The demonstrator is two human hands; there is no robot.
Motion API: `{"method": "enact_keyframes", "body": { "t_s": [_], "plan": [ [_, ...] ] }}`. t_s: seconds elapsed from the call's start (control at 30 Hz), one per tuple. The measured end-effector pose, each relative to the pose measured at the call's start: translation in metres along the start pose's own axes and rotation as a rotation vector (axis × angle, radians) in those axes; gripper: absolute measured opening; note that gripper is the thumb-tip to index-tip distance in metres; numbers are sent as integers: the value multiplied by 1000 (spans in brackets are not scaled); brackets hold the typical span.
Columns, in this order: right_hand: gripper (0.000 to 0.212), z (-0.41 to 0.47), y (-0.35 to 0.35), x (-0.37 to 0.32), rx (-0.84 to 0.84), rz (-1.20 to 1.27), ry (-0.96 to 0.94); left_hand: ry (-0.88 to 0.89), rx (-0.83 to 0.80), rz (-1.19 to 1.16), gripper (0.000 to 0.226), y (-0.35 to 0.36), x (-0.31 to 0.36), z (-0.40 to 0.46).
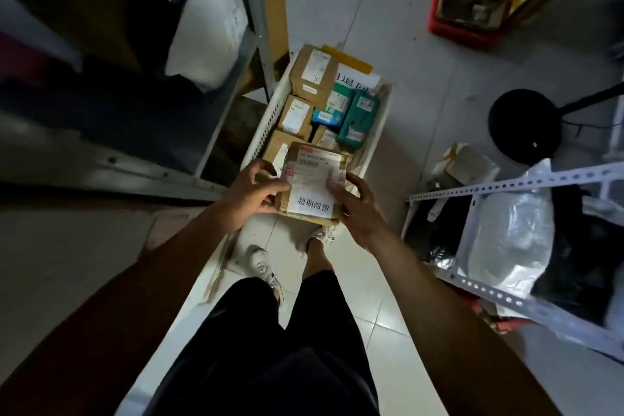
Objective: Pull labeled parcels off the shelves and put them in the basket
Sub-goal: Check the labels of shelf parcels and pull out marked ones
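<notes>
A dim storeroom with a pale tiled floor (398, 30) and metal shelves (236, 44) on both sides. I hold a labelled parcel (312, 179) with both hands just above the near end of the white basket (270, 111), which sits on the floor ahead of my feet. My left hand (256, 189) pinches its left edge, thumb on top and fingers curled under; my right hand (358, 206) grips the right edge the same way. I judge the two-handed, label-up hold keeps it level for lowering. The basket already holds several brown boxes (314, 73) and green packets (359, 118), so free room is tight. A red crate (462, 29), a black stool (525, 125) and bagged goods (513, 230) crowd the right side.
</notes>
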State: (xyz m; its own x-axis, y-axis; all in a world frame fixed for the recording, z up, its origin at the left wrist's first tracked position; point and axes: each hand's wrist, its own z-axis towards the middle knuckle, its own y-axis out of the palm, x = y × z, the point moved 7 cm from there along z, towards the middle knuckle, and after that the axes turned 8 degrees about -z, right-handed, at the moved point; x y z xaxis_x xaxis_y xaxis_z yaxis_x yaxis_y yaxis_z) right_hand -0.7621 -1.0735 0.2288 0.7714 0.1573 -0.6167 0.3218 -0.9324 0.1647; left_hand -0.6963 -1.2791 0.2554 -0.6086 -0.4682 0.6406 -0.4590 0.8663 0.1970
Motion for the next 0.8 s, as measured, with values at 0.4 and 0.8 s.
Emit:
{"method": "enact_keyframes", "body": {
  "t_s": [0.4,0.8],
  "plan": [
    [85,292,-77,2,105,-20,25,-54,-27,188,31,28,-17,313],
    [57,577,-97,111,303,-96,-85,-21,-62,421,42,-5,-101,589]
  ]
}}
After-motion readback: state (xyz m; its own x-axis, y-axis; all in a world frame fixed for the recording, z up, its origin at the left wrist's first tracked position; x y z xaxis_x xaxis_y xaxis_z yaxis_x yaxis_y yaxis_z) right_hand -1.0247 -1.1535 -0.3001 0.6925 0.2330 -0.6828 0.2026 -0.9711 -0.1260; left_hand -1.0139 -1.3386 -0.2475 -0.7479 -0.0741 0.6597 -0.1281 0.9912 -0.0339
